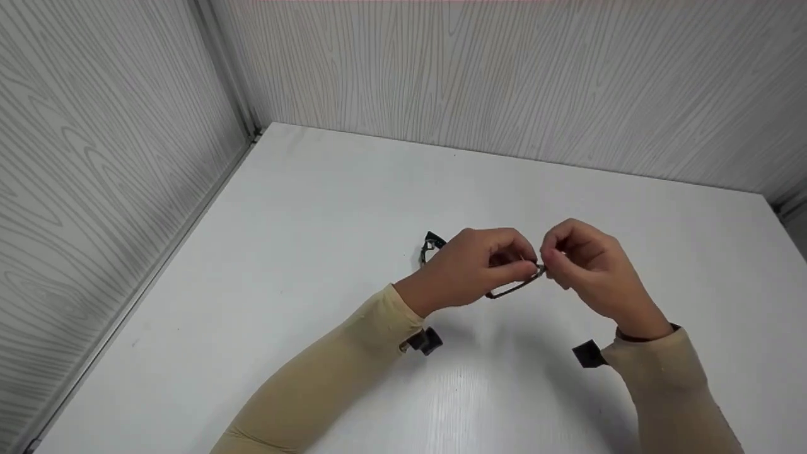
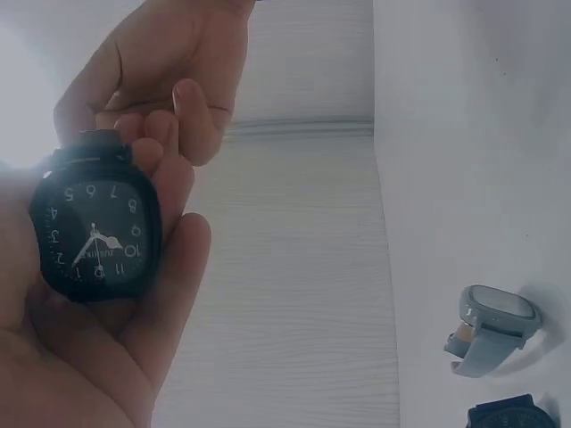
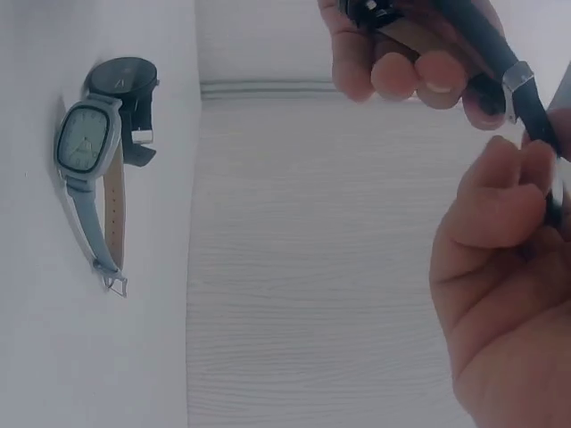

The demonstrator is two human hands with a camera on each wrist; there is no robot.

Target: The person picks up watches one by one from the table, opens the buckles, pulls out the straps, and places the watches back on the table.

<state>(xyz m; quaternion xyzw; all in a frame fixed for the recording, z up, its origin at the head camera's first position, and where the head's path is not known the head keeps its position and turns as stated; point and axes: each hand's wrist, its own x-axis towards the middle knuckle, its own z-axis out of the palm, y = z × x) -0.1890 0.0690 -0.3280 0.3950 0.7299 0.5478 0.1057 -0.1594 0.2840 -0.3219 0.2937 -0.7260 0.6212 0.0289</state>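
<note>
A black wristwatch (image 2: 98, 241) with a rounded-square dial lies against the fingers of my left hand (image 1: 470, 268), which grips it. In the left wrist view its dial faces the camera, numerals upside down. My right hand (image 1: 589, 268) pinches the end of the black strap (image 3: 486, 45) between thumb and fingers. A metal buckle or loop (image 3: 516, 78) shows on the strap between both hands. Close together, the two hands hold the watch above the table. The pinched strap end is partly hidden by the right fingers (image 3: 500, 192).
On the white table (image 1: 328, 208) lie a light blue-grey watch (image 3: 86, 143) and a dark round-faced watch (image 3: 125, 78), side by side. The left hand mostly covers them in the head view. Wood-grain panels (image 1: 403, 75) stand at the back and left. Small black devices (image 1: 589, 354) sit at both wrists.
</note>
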